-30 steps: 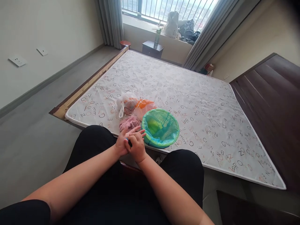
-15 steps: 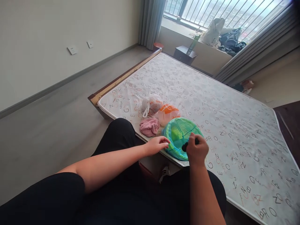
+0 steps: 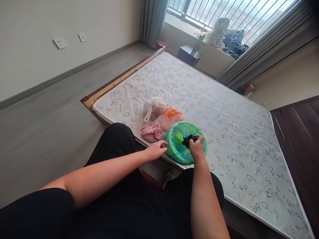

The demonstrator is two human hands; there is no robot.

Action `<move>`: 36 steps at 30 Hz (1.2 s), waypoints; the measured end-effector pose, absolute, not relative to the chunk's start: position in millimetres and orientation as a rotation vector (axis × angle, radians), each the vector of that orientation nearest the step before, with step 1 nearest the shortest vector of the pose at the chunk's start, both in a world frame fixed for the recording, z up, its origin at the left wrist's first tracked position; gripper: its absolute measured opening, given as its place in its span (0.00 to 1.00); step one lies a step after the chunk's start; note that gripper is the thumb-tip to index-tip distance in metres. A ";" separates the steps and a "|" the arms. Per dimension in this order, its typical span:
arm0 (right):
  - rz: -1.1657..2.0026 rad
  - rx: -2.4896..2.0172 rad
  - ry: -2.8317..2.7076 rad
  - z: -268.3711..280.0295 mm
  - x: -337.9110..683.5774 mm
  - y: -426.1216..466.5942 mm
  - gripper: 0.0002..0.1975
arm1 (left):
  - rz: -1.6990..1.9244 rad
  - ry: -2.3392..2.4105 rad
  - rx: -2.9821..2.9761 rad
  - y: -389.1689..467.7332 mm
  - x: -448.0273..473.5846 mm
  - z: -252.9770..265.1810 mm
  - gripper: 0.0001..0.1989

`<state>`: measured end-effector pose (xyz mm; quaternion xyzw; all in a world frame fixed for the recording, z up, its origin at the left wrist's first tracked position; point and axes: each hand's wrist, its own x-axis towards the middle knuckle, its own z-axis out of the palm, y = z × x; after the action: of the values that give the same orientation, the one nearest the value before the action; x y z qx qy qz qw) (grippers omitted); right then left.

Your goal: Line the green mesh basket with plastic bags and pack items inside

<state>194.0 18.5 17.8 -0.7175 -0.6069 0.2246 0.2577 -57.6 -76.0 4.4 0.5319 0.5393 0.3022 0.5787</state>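
My right hand [image 3: 196, 149] grips a crumpled black bundle [image 3: 188, 141], perhaps thin plastic or cloth, above the opening of a green basket [image 3: 204, 146]. A bluish-green film or mesh covers the basket's sides, and it stands on the mattress edge. By the basket's left rim, my left hand [image 3: 156, 150] is held with loosely bent fingers and nothing in it; whether it touches the rim is unclear. Just beyond that hand lies a bunched pink cloth [image 3: 152, 131]. Behind the cloth are a clear plastic bag [image 3: 155, 110] with brownish contents and an orange-and-white plastic bag [image 3: 172, 116].
The bare mattress [image 3: 239, 146] with printed letters rests in a wooden bed frame [image 3: 122, 79]. A dark nightstand [image 3: 188, 55] with a green bottle [image 3: 198, 44] stands near the window. Bags [image 3: 218, 33] sit on the windowsill. My knees are at the bed's edge.
My right hand has turned and shifted over the basket, showing more of the black bundle. My left hand stays beside the rim. The view has swung slightly right.
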 end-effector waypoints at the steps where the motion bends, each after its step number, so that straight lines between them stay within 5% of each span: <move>1: 0.613 -1.950 -1.682 14.8 192.5 18.2 0.21 | 0.702 1.261 1.212 -75.1 -57.0 3.8 0.18; 6: 0.635 -1.837 -1.794 21.6 186.6 12.7 0.20 | 0.670 1.284 1.094 -72.2 -55.7 5.0 0.17; 13: 0.343 -1.714 -1.059 50.8 231.1 1.8 0.16 | 0.739 1.308 1.017 -71.3 -60.8 -0.2 0.13; 20: 0.688 -1.784 -0.547 25.4 279.2 6.7 0.10 | 0.713 1.380 0.914 -66.6 -60.6 -7.3 0.11; 36: 0.896 -1.892 -0.817 12.0 274.8 -5.9 0.18 | 0.662 1.504 1.235 -54.8 -51.5 -30.9 0.10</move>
<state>274.8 -5.9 12.0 -0.7591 -0.3277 0.3596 0.4325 -51.5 -54.8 -30.9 0.5145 0.6264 0.2755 0.5168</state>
